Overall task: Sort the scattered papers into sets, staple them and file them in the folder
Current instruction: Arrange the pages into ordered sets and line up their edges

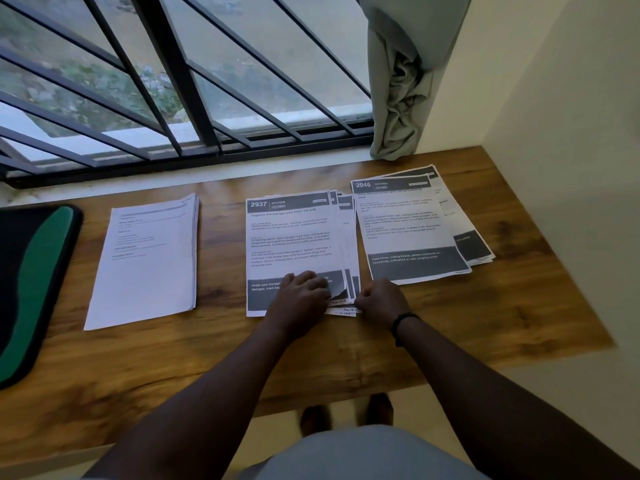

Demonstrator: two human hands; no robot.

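The left hand [304, 289] presses flat on the middle stack [298, 251], mid-counter near the front edge; the right hand [379, 299] pinches its lower right corner. Best to keep the stack pinned and peel one sheet at a time.

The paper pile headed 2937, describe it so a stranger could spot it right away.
On the wooden table under the barred window, three paper piles lie in a row. The 2937 pile is the middle one, and both hands rest on its near edge, unlike the plain white pile and the 2946 pile.
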